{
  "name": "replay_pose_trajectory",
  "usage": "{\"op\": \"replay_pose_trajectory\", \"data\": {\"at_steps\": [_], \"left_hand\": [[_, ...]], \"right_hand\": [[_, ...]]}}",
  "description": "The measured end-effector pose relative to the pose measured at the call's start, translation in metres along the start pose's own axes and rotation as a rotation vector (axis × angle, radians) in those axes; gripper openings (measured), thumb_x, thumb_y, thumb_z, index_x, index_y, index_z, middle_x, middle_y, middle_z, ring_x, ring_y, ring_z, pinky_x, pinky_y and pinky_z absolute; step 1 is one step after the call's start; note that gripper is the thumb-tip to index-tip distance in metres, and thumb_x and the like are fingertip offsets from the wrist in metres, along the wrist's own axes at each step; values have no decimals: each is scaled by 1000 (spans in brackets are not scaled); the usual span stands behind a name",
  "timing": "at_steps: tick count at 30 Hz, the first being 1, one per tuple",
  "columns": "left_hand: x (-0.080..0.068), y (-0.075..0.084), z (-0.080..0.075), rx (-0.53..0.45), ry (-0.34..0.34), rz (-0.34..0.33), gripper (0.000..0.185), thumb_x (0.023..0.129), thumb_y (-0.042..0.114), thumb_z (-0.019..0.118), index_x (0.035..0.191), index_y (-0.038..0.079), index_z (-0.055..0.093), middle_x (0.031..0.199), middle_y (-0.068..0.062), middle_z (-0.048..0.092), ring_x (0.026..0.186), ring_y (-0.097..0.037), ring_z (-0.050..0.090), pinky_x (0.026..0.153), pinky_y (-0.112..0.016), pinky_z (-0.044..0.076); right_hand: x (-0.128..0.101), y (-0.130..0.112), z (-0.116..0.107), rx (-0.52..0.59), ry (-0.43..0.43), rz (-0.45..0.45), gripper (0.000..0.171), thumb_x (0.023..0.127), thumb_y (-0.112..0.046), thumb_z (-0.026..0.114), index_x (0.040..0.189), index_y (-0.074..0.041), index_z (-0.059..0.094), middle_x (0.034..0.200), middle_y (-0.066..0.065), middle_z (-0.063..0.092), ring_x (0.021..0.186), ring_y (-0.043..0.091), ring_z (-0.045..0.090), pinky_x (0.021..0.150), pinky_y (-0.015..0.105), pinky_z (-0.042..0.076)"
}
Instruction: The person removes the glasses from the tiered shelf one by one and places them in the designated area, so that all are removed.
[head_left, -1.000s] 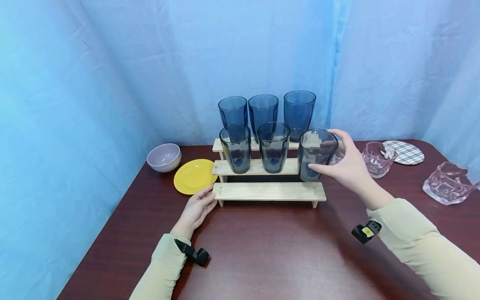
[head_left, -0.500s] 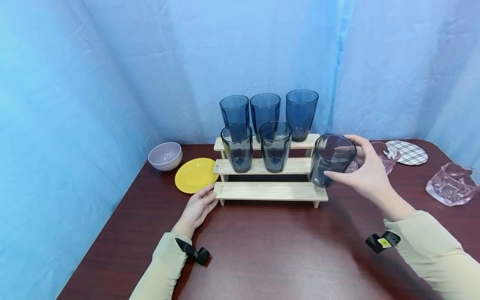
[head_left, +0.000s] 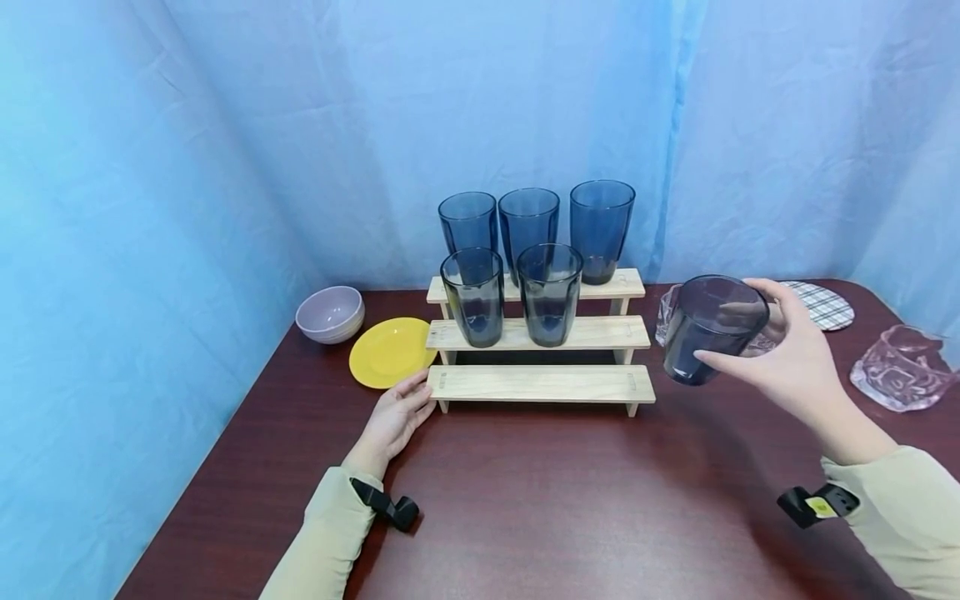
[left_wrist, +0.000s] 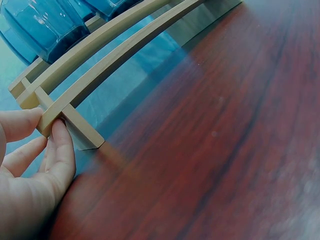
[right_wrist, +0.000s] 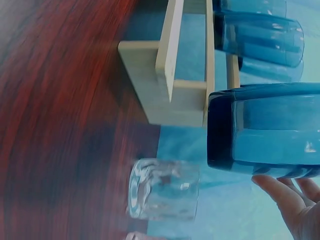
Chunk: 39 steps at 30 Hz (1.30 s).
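My right hand [head_left: 798, 362] holds a smoky blue glass tumbler [head_left: 712, 329] in the air, thumb on its near side and fingers behind, to the right of a three-step wooden rack [head_left: 540, 383]. The tumbler leans slightly. In the right wrist view, its thick dark base [right_wrist: 220, 131] points toward the rack. My left hand [head_left: 393, 421] pinches the left end of the lowest step; in the left wrist view the thumb [left_wrist: 22, 124] lies on one side of the wood and a finger on the other. Two tumblers [head_left: 550, 300] stand on the middle step, three [head_left: 602, 229] on the top step.
Left of the rack are a yellow plate [head_left: 390, 352] and a lavender bowl [head_left: 330, 315]. On the right stand a pink glass [head_left: 900, 367], a clear glass [right_wrist: 165, 189] partly hidden behind the held tumbler, and a checked round mat [head_left: 823, 306]. A blue curtain [head_left: 480, 100] hangs behind.
My right hand has carried the tumbler from beside the middle step to the right and slightly down, away from the rack. My left hand has stayed at the rack's end.
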<state>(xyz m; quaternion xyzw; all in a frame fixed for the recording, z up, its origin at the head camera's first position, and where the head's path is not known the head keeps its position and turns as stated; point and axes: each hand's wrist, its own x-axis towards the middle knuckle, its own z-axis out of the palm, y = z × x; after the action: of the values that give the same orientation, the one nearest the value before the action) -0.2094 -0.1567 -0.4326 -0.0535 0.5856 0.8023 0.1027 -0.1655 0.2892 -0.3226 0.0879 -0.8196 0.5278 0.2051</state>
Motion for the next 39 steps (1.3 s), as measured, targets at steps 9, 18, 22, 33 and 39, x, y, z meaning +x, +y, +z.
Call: {"op": "replay_pose_trajectory", "data": {"at_steps": [9,18,22,33,39], "left_hand": [[0,0,0,-9,12,4,49,98,-3,41,146,-2,30,114,-4,49,88,-2,59,78,-18,49],[-1,0,1,-22,8,5,49,98,-3,41,146,-2,29,115,-5,48,88,-2,60,78,-17,49],[-1,0,1,-23,4,9,50,98,-3,41,146,-2,29,117,-6,47,88,-2,59,78,-17,49],[0,-3,0,-2,-3,18,50,98,-3,42,146,-4,27,127,-12,42,88,-1,59,78,-17,48],[0,-1,0,-10,-4,12,50,98,-3,40,147,-3,27,134,-16,38,88,-1,59,78,-16,48]], "right_hand": [[-8,8,-27,-179,82,78,87,65,-3,85,136,-30,42,97,-25,52,67,-12,55,57,7,44],[-16,24,-53,-293,134,109,94,65,-7,86,141,-30,36,99,-28,43,68,-16,47,54,7,38],[-18,33,-62,-298,140,154,93,67,-11,85,142,-29,32,89,-31,47,70,-15,46,56,7,36],[-15,62,-83,-273,142,290,91,73,-18,83,144,-25,26,79,-31,48,67,-14,45,56,6,37],[-14,68,-86,-439,171,405,102,75,-35,80,152,-21,14,112,9,48,82,-13,35,60,9,32]]}}
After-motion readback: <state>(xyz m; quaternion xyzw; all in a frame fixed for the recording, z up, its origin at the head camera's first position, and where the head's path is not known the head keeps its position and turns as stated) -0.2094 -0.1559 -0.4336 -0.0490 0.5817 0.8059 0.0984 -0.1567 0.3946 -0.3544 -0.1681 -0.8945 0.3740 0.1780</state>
